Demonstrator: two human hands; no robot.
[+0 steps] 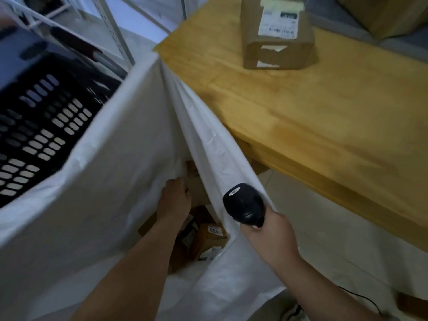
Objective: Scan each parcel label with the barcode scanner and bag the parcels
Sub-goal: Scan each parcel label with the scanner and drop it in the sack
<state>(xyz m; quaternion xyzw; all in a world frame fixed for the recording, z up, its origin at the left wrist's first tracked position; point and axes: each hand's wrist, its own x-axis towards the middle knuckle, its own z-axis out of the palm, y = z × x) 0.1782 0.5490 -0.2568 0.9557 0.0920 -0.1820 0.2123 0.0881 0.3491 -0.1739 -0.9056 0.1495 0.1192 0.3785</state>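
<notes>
A large white bag (pixel 111 181) hangs open between a crate and the table. My left hand (pixel 173 200) reaches down into its mouth and holds a brown cardboard parcel (pixel 194 181), its fingers hidden behind the box. Deeper inside lie other labelled parcels (pixel 209 237). My right hand (pixel 268 237) grips the black barcode scanner (pixel 243 205) and also holds the bag's right edge. One brown box with a white label (pixel 276 31) stands on the wooden table (pixel 324 117).
A black perforated plastic crate (pixel 39 126) sits left of the bag, with white metal shelving (pixel 111 26) behind it. Another cardboard box (pixel 389 12) is at the top right. The scanner's black cable (pixel 361 297) trails over the pale floor.
</notes>
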